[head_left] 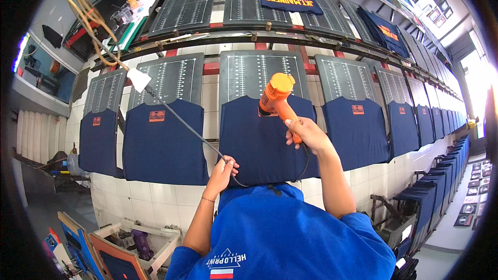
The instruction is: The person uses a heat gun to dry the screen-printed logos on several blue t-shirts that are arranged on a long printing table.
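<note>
Above a navy shirt (pixel 262 150), outstretched right hand (pixel 310 136) grips orange heat gun (pixel 279 93); nearer left hand (pixel 223 171) pinches its cord (pixel 189 127).

Workshop, garment printing by the look of it. Long rows of dark boards (pixel 262 75) with white scale marks, red supports (pixel 211 68) between them. Navy shirt pieces (pixel 165 148) spread over the near row, small orange prints (pixel 156 116) near their top edges — same layout down the line. Far row: navy garment (pixel 275 6) with large orange lettering. Orange heat gun (pixel 280 96) above the middle piece. Frames (pixel 122 263) propped lower left — white tiled floor (pixel 136 192), pictures (pixel 468 209) in rows at right.
</note>
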